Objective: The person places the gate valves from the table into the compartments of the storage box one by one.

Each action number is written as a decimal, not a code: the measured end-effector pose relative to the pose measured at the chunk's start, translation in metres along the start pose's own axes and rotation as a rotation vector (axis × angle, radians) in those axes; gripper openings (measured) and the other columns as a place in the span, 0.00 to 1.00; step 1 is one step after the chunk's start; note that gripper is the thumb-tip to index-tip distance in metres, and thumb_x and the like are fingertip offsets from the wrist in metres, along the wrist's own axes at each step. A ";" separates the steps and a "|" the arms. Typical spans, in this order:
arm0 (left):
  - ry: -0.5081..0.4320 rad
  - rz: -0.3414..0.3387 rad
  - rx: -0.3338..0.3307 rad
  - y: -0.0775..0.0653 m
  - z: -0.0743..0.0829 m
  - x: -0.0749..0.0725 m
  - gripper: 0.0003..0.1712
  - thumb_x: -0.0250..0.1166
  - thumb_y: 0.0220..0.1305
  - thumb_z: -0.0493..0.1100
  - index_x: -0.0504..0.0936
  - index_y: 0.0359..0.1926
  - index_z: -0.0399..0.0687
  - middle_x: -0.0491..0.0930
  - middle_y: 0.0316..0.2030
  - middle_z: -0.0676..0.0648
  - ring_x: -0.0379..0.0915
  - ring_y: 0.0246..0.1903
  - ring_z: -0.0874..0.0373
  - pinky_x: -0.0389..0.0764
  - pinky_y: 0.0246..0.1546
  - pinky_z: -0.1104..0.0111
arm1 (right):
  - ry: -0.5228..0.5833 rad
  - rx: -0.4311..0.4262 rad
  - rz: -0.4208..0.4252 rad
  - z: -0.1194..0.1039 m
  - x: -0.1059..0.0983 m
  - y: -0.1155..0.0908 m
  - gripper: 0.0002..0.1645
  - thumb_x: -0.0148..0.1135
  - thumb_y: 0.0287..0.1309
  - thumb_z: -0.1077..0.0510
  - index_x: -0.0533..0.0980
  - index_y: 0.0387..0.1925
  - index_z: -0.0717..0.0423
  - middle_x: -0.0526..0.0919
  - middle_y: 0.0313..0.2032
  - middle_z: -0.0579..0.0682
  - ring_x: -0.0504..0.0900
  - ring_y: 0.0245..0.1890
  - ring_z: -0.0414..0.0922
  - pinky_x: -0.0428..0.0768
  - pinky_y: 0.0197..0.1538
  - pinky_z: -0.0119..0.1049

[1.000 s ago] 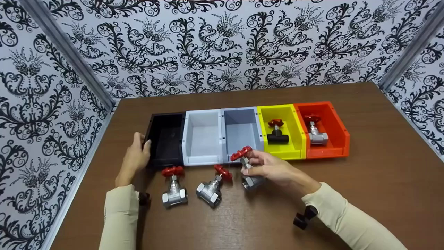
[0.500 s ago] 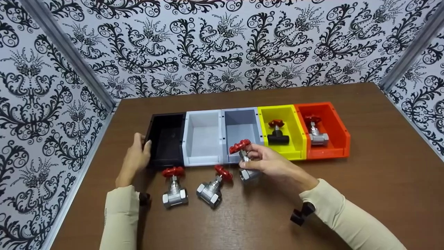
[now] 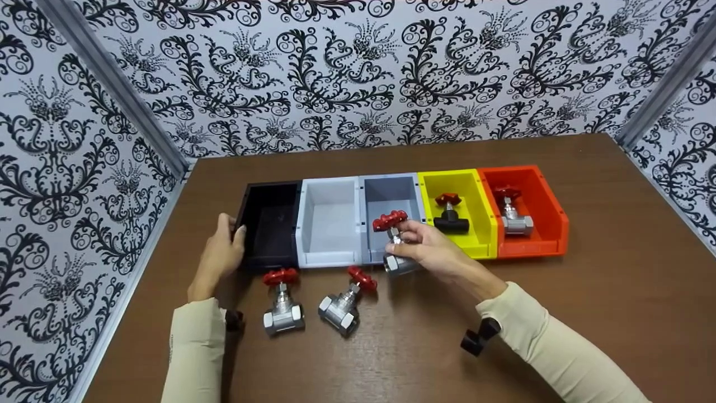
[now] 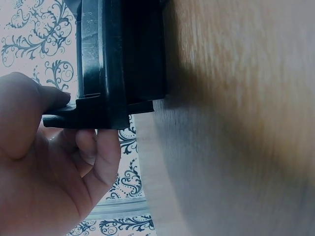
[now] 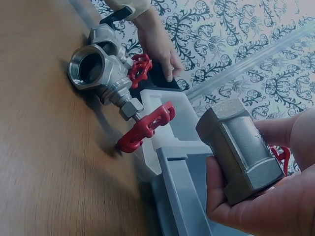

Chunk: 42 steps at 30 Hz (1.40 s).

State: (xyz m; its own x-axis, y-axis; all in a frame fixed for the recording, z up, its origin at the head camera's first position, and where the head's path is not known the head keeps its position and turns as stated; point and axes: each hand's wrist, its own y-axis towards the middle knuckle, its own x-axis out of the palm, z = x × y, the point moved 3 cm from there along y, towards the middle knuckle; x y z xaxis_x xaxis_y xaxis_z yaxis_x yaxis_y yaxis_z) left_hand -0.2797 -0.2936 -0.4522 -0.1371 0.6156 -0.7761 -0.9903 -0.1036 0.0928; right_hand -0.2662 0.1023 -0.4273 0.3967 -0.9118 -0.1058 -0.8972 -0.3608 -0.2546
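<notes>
My right hand (image 3: 439,252) holds a silver valve with a red handwheel (image 3: 398,264), lifted over the front of the grey bin (image 3: 386,196). Seen from the right wrist, the valve's hexagonal-ended body (image 5: 241,147) lies between thumb and fingers, its wheel mostly hidden. My left hand (image 3: 220,252) grips the left side of the black bin (image 3: 269,262); the left wrist view has the thumb on one side of its rim (image 4: 88,114) and curled fingers on the other. Two more silver valves, a left one (image 3: 283,316) and a tilted one (image 3: 339,310), lie in front of the bins.
The bins stand in a joined row on the brown table (image 3: 380,364). A white bin (image 3: 330,258) sits between black and grey. The yellow bin (image 3: 475,249) contains a black valve (image 3: 451,224), and the red bin (image 3: 551,246) a silver valve (image 3: 516,224). Patterned walls (image 3: 358,84) enclose the table.
My right hand has raised the valve and carried it away from me, from the table in front to the grey bin's front edge. My left hand stays at the black bin.
</notes>
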 end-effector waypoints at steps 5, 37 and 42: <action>0.003 0.003 -0.017 0.000 -0.001 0.000 0.16 0.46 0.78 0.47 0.61 0.56 0.41 0.77 0.49 0.33 0.75 0.46 0.34 0.71 0.46 0.43 | 0.042 0.012 0.020 0.003 0.001 0.005 0.36 0.66 0.62 0.60 0.61 0.65 0.68 0.72 0.62 0.68 0.81 0.42 0.45 0.80 0.52 0.36; 0.107 -0.034 -0.174 0.000 0.012 -0.008 0.20 0.47 0.76 0.50 0.64 0.61 0.45 0.77 0.52 0.32 0.74 0.51 0.33 0.70 0.46 0.41 | 0.093 0.006 0.093 -0.001 0.005 0.026 0.26 0.61 0.64 0.61 0.66 0.60 0.66 0.78 0.50 0.60 0.78 0.38 0.44 0.78 0.45 0.33; 0.106 -0.028 -0.170 0.001 0.012 -0.007 0.20 0.48 0.76 0.50 0.64 0.61 0.46 0.77 0.53 0.31 0.74 0.51 0.33 0.71 0.46 0.40 | 0.062 0.006 0.106 -0.001 0.002 0.029 0.27 0.60 0.65 0.61 0.64 0.62 0.65 0.78 0.49 0.58 0.79 0.39 0.45 0.78 0.46 0.33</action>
State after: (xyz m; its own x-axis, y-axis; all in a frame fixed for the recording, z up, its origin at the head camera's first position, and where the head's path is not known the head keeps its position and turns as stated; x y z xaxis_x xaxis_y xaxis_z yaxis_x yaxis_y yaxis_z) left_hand -0.2795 -0.2888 -0.4393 -0.0970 0.5354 -0.8390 -0.9742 -0.2235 -0.0300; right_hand -0.2919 0.0896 -0.4344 0.2864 -0.9553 -0.0730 -0.9324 -0.2604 -0.2507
